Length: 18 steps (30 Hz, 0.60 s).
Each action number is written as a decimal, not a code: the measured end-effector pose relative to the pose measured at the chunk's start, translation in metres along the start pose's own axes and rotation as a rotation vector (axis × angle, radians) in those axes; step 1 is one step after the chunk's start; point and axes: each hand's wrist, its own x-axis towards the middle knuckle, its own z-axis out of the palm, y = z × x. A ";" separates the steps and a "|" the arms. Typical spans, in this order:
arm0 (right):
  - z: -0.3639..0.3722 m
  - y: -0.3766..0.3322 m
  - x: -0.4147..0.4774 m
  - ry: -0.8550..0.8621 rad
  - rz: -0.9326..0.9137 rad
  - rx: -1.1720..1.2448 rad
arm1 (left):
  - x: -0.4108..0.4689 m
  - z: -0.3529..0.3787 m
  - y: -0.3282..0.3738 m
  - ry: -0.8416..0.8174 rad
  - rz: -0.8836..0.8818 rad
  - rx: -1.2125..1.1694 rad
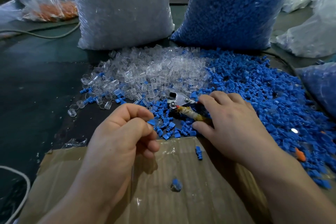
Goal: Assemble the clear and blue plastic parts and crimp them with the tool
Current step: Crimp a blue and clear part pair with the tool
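The left hand [123,132] has its fingers curled in, thumb and forefinger pinching a small blue part [151,122] at their tips. Something clear shows just past it at 3 o'clock, but I cannot tell whether that is held too. The right hand [231,123] lies over the taped handles of the tool [179,99], fingers across the far side and thumb on the near side, so it looks to be grasping them. The tool's metal head pokes out at 10 o'clock from the right hand's knuckles. The pinch is slight and sits on the part's edge, so I judge the part could slip or twist away when brought to the head. Lifting the tool out of the litter could also drag loose bits into the head and spoil the crimp. The head sits at 2 o'clock from the left fingertips, near but apart. Farther out, the clear pile [154,71] lies at 12 o'clock and the blue pile [263,96] at 2 to 3 o'clock. At 6 o'clock, one joined piece [176,185] rests on the cardboard [200,196].
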 end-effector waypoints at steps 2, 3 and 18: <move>-0.001 0.001 0.001 0.001 -0.019 0.006 | 0.002 -0.002 -0.001 0.007 0.003 -0.042; -0.001 0.002 0.001 0.007 -0.026 0.005 | 0.002 -0.003 -0.001 0.001 0.004 -0.060; -0.006 -0.002 0.002 0.150 -0.011 0.065 | 0.003 -0.004 -0.011 0.036 0.380 0.168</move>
